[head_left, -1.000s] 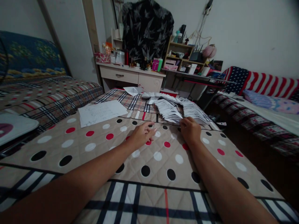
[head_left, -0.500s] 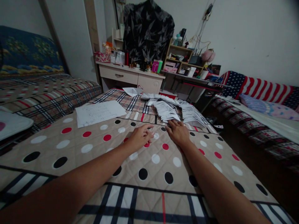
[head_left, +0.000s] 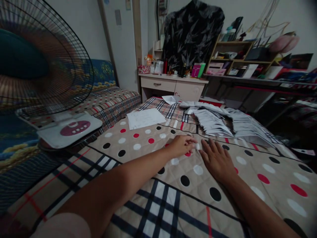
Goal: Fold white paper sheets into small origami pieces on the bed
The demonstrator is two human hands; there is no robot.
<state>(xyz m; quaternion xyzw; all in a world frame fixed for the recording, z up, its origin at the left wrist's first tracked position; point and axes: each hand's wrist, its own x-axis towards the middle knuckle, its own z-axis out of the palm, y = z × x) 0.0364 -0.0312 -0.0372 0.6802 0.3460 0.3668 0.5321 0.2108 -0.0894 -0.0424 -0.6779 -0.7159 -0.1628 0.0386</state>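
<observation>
Beige dotted bedspread bears two rows of folded white papers and one white sheet; one black fan stands left. Flat and empty lie left hand and right hand.

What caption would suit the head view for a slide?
Left hand and right hand rest on a polka-dot quilt near fanned rows of folded white papers.

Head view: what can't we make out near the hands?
All from the head view:
- Left hand: white speck at its fingers, too small to identify; grip unclear.
- Right hand: lies flat on quilt, hiding anything beneath.
- Sheet: writing too small.
- Fan: blades blurred, left edge cuts it.
</observation>
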